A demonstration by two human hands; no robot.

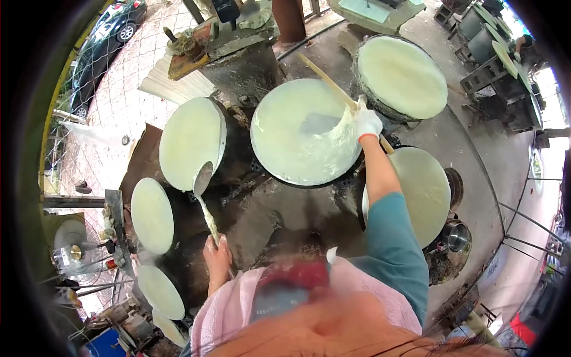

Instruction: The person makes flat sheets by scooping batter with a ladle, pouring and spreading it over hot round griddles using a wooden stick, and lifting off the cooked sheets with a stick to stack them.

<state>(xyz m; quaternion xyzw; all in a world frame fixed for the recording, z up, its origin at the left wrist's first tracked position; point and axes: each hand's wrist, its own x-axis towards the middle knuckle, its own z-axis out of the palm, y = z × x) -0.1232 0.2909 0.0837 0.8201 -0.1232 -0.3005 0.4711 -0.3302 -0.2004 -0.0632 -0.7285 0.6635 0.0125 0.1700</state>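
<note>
My gloved right hand (369, 124) is closed around a wooden stick (327, 77) slanting over the middle pan (306, 183). A wrinkled, pale yellow skin (340, 134) hangs from the stick near my glove and trails onto the pale liquid in that pan. A grey patch shows on the liquid's surface. My bare left hand (218, 259) grips a ladle (203, 178) by its long handle, which has pale material stuck to it. The ladle's bowl overlaps the lower right edge of the left pan (193, 143), with any contact unclear.
More round pans of pale liquid stand around me: upper right (402, 77), lower right (419, 196) and left (152, 215). A metal pot (457, 236) sits at right. A fan (76, 251) stands at far left. Beyond a wire fence is a parked car (104, 50).
</note>
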